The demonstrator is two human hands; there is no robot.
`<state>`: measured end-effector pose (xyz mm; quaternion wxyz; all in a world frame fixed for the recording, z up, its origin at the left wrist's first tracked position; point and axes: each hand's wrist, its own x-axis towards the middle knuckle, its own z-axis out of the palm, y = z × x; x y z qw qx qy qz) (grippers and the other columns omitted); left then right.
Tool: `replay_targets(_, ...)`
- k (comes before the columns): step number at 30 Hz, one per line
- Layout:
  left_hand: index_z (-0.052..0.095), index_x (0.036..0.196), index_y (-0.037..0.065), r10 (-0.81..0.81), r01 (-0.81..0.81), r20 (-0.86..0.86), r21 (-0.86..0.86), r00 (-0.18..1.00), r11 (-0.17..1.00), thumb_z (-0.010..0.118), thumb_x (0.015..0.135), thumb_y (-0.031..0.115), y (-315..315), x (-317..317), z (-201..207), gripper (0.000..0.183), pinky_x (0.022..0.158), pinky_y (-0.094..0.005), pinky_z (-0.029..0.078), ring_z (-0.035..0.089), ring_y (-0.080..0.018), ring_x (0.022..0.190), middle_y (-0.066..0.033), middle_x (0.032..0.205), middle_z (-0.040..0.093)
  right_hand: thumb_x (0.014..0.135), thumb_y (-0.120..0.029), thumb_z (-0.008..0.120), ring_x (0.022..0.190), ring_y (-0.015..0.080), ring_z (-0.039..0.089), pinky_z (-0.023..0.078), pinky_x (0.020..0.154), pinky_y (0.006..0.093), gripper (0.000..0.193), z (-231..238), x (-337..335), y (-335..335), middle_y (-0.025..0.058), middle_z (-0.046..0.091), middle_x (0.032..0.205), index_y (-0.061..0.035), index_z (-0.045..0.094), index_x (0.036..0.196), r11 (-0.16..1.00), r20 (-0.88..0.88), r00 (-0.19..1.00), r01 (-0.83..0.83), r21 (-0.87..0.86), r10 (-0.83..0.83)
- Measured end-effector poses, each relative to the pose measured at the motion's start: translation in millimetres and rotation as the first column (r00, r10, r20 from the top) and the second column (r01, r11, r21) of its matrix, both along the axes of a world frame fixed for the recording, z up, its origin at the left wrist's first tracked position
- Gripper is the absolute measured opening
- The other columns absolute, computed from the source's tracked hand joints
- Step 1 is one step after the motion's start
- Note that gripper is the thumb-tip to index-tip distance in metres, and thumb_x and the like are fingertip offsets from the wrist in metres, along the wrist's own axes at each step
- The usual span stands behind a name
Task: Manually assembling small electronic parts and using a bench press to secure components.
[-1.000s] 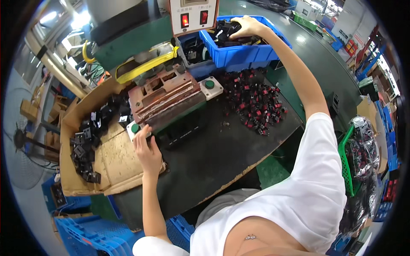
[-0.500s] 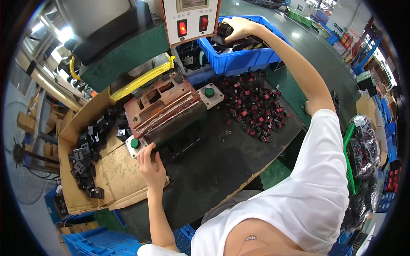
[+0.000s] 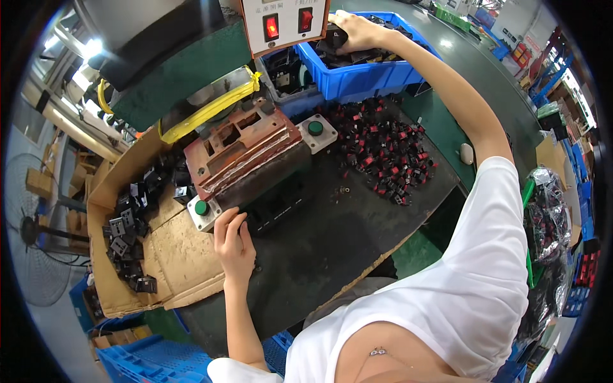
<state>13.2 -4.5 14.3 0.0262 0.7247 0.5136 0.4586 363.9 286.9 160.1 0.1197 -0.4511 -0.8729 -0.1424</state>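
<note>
My right hand (image 3: 359,32) reaches over the far blue bin (image 3: 357,83), its fingers closed around a black plastic housing (image 3: 333,39). Black parts (image 3: 383,56) fill that bin. My left hand (image 3: 235,250) is by the front of the press, fingers apart and loosely bent, with nothing seen in it. Just beyond its fingertips is a green push button (image 3: 202,208) on a pale metal block. A copper-coloured fixture (image 3: 246,143) with rectangular openings sits between this button and a second green button (image 3: 315,128). Below the fixture is a black slotted strip (image 3: 278,214).
Small black-and-red parts (image 3: 389,153) lie heaped on the dark bench right of the fixture. A cut-open cardboard box (image 3: 175,249) at left holds black housings (image 3: 124,230). A control box (image 3: 284,29) with a lit red switch stands behind. A grey bin (image 3: 300,99) adjoins the blue one.
My right hand has shifted slightly left within the blue bin, and a black housing now shows in its fingers. My left hand has moved slightly right, beside the green button. The view has tilted slightly.
</note>
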Motion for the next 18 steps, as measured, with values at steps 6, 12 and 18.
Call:
replay_targets(6, 0.059, 0.091, -0.001, 0.015, -0.015, 0.006, -0.015, 1.000, 1.000, 0.055, 0.080, -0.004, 0.2, -1.6, -0.6, 0.012, 0.079, -0.0340, 0.045, 0.056, -0.0295, 0.092, -0.0133, 0.100, 0.056, 0.057, -0.021, 0.076, 0.105, 0.0322, 0.051, 0.043, 0.090, 0.0380, 0.078, -1.2, -6.2, -1.1, 0.0195, 0.049, 0.111, -0.0100, 0.039, 0.125, 0.999, -0.035, 0.999, -0.027, -0.044, 0.026)
replay_targets(12, 0.059, 0.091, 0.000, -0.007, 0.007, 0.000, -0.021, 1.000, 1.000, 0.055, 0.081, -0.004, 0.9, -1.4, -2.9, 0.012, 0.077, -0.0332, 0.045, 0.057, -0.0279, 0.090, -0.0131, 0.102, 0.055, 0.057, -0.018, 0.075, 0.105, 0.0307, 0.052, 0.043, 0.090, 0.0377, 0.078, 3.0, -6.0, 5.2, 0.0166, 0.052, 0.113, -0.0125, 0.039, 0.125, 0.989, -0.057, 0.997, -0.061, -0.135, 0.054)
replay_targets(18, 0.059, 0.092, 0.000, 0.013, -0.010, 0.036, -0.076, 0.999, 0.997, 0.055, 0.080, -0.005, -0.1, -1.1, -1.8, 0.013, 0.075, -0.0319, 0.045, 0.056, -0.0258, 0.087, -0.0126, 0.105, 0.054, 0.057, -0.019, 0.074, 0.102, 0.0308, 0.053, 0.045, 0.088, 0.0382, 0.076, 3.0, -6.8, 1.9, 0.0163, 0.053, 0.112, -0.0128, 0.040, 0.124, 0.988, -0.078, 0.997, -0.015, -0.152, 0.003)
